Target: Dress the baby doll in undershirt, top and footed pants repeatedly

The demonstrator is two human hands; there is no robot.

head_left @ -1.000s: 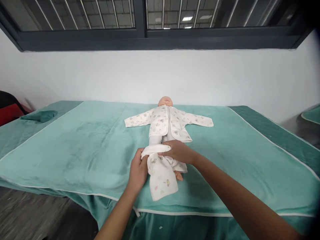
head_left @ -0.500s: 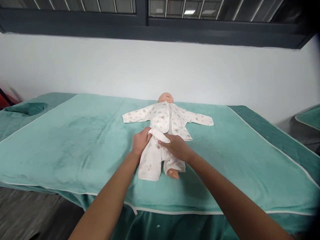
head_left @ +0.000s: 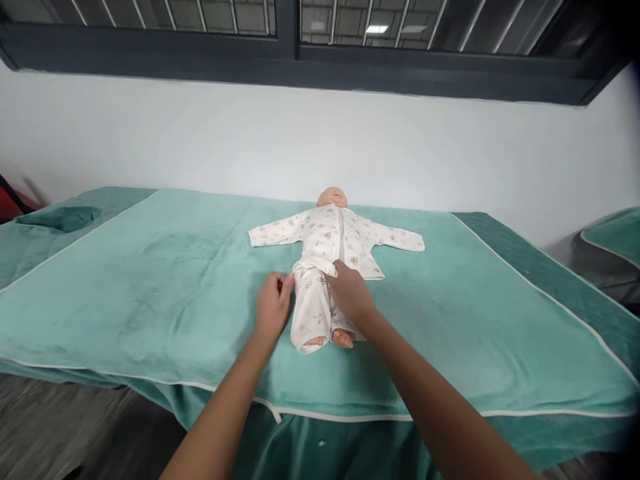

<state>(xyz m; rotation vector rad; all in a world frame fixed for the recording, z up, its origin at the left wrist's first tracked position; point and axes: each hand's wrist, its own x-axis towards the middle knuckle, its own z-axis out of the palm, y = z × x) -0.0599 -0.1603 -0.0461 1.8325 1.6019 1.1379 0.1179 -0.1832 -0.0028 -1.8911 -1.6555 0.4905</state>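
Printed pants [head_left: 311, 308] on the doll's [head_left: 333, 197] legs, atop the green cover [head_left: 175, 280], below the jacket [head_left: 320, 230] | both feet now show at the hems, only one earlier | left hand [head_left: 273, 307]: fingers curled at pants' side, grip can't be told | right hand [head_left: 353, 293]: pinching waistband [head_left: 315, 263] | prints too small to read

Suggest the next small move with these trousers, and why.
I'd probably smooth the waistband, starting beside the left hand: it lies in folds, while the right hand pinches its edge and both feet show at the leg ends.
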